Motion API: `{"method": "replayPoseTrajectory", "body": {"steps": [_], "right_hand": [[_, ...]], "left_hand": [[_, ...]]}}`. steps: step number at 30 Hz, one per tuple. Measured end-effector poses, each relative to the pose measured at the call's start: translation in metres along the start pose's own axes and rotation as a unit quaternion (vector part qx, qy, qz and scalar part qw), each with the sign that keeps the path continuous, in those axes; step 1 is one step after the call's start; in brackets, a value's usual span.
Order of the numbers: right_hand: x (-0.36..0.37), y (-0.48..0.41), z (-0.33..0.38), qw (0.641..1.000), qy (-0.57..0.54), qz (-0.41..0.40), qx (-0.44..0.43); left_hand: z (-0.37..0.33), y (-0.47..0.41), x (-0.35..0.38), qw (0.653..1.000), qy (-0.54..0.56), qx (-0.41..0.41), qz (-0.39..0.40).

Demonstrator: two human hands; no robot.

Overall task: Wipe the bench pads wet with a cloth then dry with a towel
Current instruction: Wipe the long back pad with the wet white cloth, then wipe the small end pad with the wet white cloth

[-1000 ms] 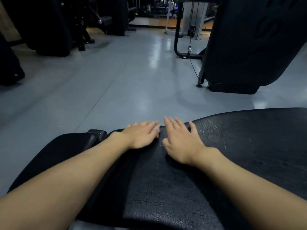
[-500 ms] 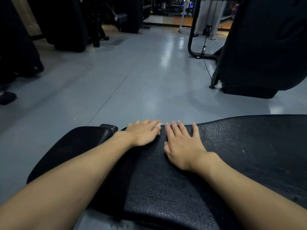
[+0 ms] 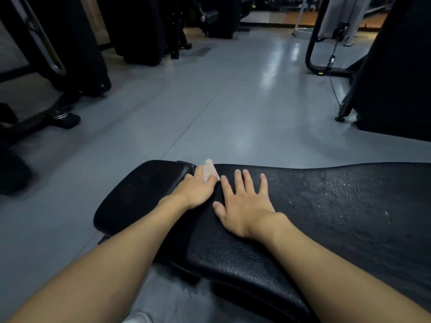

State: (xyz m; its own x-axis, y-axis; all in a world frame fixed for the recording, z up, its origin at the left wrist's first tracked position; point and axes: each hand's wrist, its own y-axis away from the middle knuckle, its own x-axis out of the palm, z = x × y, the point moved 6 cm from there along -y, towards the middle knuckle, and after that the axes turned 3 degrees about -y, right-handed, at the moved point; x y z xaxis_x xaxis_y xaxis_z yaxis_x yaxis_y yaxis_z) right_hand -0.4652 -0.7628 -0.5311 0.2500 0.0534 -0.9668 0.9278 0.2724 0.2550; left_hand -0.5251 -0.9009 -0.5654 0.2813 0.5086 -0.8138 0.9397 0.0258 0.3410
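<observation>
Bench pad (image 3: 326,206) runs left-right; cloth (image 3: 210,171) points forward.

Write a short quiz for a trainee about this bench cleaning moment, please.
1. True or false: the right hand lies flat, fingers spread, on the bench pad.
2. Which one holds the cloth? A) left hand B) right hand C) neither
3. Fill in: the bench pad's colour is ____.
Key: 1 true; 2 A; 3 black.
</observation>
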Motion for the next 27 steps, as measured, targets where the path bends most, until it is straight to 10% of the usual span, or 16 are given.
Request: {"method": "replayPoseTrajectory", "body": {"steps": [27], "right_hand": [[0.009, 0.006, 0.012, 0.999, 0.037, -0.009, -0.002]], "left_hand": [[0.053, 0.097, 0.019, 0.994, 0.005, -0.109, 0.022]]}}
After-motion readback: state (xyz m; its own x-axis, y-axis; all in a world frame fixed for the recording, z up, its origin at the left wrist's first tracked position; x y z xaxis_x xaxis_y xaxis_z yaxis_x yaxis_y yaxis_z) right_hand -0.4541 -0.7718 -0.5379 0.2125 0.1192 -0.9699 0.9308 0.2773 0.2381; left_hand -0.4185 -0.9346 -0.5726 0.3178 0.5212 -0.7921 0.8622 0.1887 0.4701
